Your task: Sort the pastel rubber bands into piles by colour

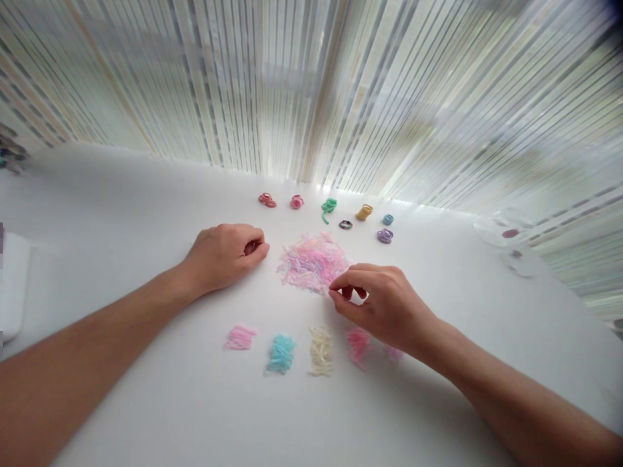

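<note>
A loose pile of thin, short strips in pink, lilac and pale tones (311, 259) lies mid-table. At its near right edge, my right hand (382, 301) pinches thumb and forefinger together; anything between the tips is too small to make out. My left hand (226, 256) rests on the table left of the pile, fingers curled and thumb against the forefinger, its inside hidden. Nearer me runs a row of sorted bunches: pink (240, 337), turquoise (281, 353), cream (320, 351) and coral pink (359, 347). A lilac bunch (393, 353) is partly covered by my right hand.
Behind the pile sit small coils in red (267, 200), pink (296, 202), green (329, 206), mustard (364, 212), blue (388, 219) and purple (385, 236), plus a beaded ring (345, 225). Clear round pieces (518, 261) lie far right. A striped string curtain (292, 84) borders the white table (160, 415).
</note>
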{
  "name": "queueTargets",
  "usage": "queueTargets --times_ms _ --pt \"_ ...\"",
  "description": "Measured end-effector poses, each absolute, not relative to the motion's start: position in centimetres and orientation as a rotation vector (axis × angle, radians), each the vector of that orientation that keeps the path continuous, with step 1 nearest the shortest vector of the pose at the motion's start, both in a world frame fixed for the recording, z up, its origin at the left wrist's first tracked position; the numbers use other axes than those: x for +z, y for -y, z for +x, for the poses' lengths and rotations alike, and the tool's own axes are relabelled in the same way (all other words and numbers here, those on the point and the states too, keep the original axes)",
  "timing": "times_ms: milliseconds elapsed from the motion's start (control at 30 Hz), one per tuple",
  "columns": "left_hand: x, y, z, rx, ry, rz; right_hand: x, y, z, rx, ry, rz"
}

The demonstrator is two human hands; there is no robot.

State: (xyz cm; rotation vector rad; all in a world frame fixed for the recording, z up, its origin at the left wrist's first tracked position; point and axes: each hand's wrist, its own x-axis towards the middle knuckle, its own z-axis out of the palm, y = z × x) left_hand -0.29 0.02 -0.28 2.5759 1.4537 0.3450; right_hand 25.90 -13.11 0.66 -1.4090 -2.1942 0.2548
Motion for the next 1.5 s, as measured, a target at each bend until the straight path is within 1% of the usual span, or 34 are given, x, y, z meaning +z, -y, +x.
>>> queueTargets --times_ms 433,667,1000,1100,1233,1367,1500 --pt "0.0 0.0 -0.2 0.284 -1.480 2.597 2.6 13.4 27.0 0.729 1.818 -1.616" --pt "0.0 0.0 -0.4 0.280 -1.485 2.604 3.5 13.3 27.9 0.969 1.640 -1.622" --pt "-0.1 -0.4 -0.7 0.269 -1.462 2.603 5.8 15.6 31.3 1.038 1.445 -1.599" --pt "-0.1 -0.4 -0.7 0.260 -1.486 2.606 5.3 16.7 32.4 1.092 1.349 -1.545" --pt "0.1 -0.5 -0.7 0.239 -1.497 2.601 3.1 17.5 33.4 1.194 1.238 -1.505" --pt "-0.1 -0.8 -0.8 0.247 -1.545 2.594 1.5 17.9 34.3 1.289 1.282 -1.515" --pt "-0.4 -1.3 -1.1 0.241 -1.567 2.596 1.1 18.0 35.0 1.301 1.331 -1.537"
